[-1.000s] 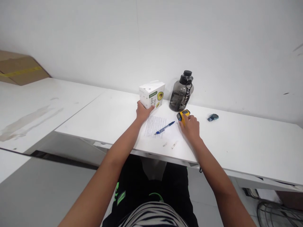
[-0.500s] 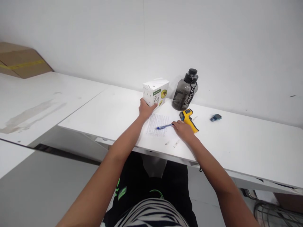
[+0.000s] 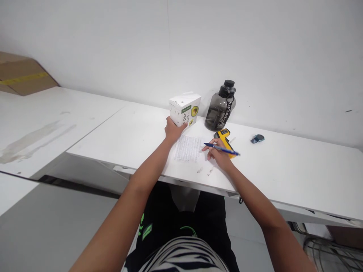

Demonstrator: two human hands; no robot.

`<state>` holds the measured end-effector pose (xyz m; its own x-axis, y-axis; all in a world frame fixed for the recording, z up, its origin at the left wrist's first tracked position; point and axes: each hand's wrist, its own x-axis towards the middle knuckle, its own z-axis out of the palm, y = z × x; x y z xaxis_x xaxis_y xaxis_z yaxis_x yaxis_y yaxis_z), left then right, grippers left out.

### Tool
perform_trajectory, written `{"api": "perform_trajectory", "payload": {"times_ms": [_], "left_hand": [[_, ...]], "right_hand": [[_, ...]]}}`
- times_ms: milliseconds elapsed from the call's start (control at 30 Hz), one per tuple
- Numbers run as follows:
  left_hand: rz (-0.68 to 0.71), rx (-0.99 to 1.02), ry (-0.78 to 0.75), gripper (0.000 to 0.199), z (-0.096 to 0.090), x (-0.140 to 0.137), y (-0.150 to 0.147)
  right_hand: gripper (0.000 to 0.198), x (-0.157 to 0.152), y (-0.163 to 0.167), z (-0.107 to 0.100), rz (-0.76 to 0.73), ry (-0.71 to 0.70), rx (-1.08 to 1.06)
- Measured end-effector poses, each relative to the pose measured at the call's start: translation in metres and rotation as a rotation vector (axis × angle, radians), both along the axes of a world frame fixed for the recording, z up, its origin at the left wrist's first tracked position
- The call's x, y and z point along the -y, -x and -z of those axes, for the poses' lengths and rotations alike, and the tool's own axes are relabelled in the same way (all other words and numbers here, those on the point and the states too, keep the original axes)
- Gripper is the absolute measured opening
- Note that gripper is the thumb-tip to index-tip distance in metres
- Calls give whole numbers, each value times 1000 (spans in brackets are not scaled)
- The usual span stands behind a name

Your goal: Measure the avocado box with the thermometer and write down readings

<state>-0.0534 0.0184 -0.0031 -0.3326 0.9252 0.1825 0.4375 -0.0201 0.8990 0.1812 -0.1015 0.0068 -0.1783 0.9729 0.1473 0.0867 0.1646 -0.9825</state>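
My left hand (image 3: 173,129) is closed around the lower part of a white box (image 3: 184,109) printed with avocados, which stands tilted slightly on the table. Between the fingers of my right hand (image 3: 219,155) is a blue pen (image 3: 222,149), its back end pointing right. Left of that hand lies a white sheet of paper (image 3: 187,148) covered in lines of writing. A yellow infrared thermometer (image 3: 223,135) lies just behind my right hand, partly hidden by it. Two small clear bits (image 3: 210,172) rest near the table's front edge.
A large grey water bottle (image 3: 219,109) stands by the wall, behind the thermometer. Further right sits a small dark teal object (image 3: 257,138), whose kind I cannot make out. A taped cardboard box (image 3: 24,73) is at the far left of the white table (image 3: 297,166).
My right hand has turned the pen: it lay pointing left over the paper and now crosses the fingers, back end to the right. My left hand keeps its hold on the box.
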Motion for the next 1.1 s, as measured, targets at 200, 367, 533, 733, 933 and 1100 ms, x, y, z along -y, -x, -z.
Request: {"api": "perform_trajectory", "payload": {"times_ms": [200, 367, 533, 733, 933, 1100], "left_hand": [[-3, 22, 25, 68, -6, 4, -1], [-9, 8, 47, 68, -8, 6, -1], [-5, 17, 75, 68, -12, 8, -2], [3, 11, 72, 67, -12, 9, -2], [13, 17, 55, 67, -12, 9, -2], [21, 26, 53, 67, -14, 11, -2]], "right_hand": [[38, 8, 8, -5, -75, 58, 52], [31, 5, 11, 5, -31, 56, 221], [25, 2, 12, 9, -10, 63, 324], [22, 2, 14, 8, -20, 41, 342], [22, 1, 13, 8, -19, 18, 352], [23, 1, 12, 8, -64, 24, 355]]}}
